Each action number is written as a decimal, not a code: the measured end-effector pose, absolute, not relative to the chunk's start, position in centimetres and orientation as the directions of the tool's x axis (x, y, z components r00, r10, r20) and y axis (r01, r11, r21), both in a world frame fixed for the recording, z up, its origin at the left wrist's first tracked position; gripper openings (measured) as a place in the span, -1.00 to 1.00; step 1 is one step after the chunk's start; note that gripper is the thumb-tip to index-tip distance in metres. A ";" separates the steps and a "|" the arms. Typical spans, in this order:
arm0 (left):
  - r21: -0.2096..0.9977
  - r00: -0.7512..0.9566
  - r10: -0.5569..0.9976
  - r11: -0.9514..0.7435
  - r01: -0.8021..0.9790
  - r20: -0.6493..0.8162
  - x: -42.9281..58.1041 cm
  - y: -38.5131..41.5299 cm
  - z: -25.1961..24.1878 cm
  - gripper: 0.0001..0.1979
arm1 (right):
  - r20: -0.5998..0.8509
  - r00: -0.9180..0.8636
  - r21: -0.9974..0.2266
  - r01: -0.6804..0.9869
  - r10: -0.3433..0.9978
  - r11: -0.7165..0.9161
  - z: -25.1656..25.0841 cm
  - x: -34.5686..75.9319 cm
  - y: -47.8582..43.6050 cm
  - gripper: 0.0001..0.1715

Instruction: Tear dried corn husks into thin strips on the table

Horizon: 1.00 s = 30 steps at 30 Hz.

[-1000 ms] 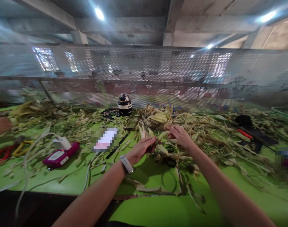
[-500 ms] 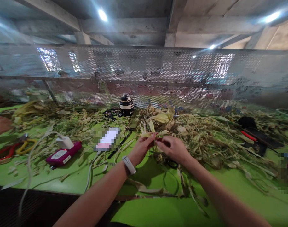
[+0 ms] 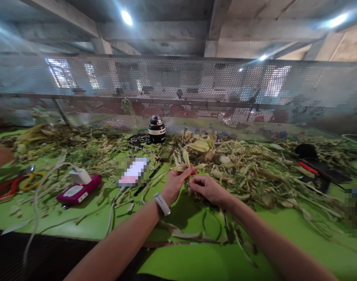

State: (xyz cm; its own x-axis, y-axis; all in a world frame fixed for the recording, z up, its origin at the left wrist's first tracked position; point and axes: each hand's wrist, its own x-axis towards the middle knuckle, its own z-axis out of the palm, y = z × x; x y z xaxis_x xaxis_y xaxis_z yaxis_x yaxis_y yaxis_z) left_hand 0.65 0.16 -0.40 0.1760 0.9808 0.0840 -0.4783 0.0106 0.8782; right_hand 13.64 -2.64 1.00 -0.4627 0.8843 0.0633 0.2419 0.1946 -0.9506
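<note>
Over the middle of the green table, my left hand (image 3: pixel 175 183), with a pale watch band on the wrist, pinches a small bundle of pale yellow-green corn husk (image 3: pixel 186 157). Its strips fan upward and to both sides of the fingers. Just below and to the right is my right hand (image 3: pixel 207 189), closed, thumb and fingertips together close under the bundle. What those fingertips hold is too small to make out. Behind both hands lies a heap of dry husks (image 3: pixel 243 168), with a larger yellowish husk (image 3: pixel 200 146) on top.
A phone with a blurred screen (image 3: pixel 133 171), a purple power strip (image 3: pixel 78 190) with a white charger (image 3: pixel 80 176), and red-handled scissors (image 3: pixel 8 189) lie leftward. A black jar (image 3: pixel 157 130) stands before the perforated metal screen (image 3: pixel 172 78). Another person's hand (image 3: pixel 1 156) shows far left.
My right hand has moved slightly left and down, its fingertips now below the left fingers. The left hand still grips the husk and has turned a little.
</note>
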 end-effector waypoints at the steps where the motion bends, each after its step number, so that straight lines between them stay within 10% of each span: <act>1: 0.875 0.180 0.981 0.026 -0.483 0.070 0.6 0.2 -0.4 -0.74 | 0.044 -0.435 -0.955 0.246 0.899 0.166 1.0 13.8 -2.5 -0.50; 8: 0.867 0.245 0.967 0.179 -0.465 -0.069 0.6 -0.3 0.1 -0.70 | -0.115 -0.074 -0.992 0.058 0.991 -0.110 0.6 15.2 -0.9 -0.37; 22: 0.989 0.227 0.974 0.046 -0.137 -0.014 0.1 0.4 -0.4 -0.66 | 0.281 -0.298 -0.832 0.399 0.912 0.386 0.0 14.5 -1.2 -0.55; 30: 0.849 0.210 0.974 0.182 -0.495 -0.086 0.1 0.6 0.1 -0.78 | -0.076 -0.011 -0.980 0.185 0.997 -0.073 1.0 15.6 -0.9 -0.51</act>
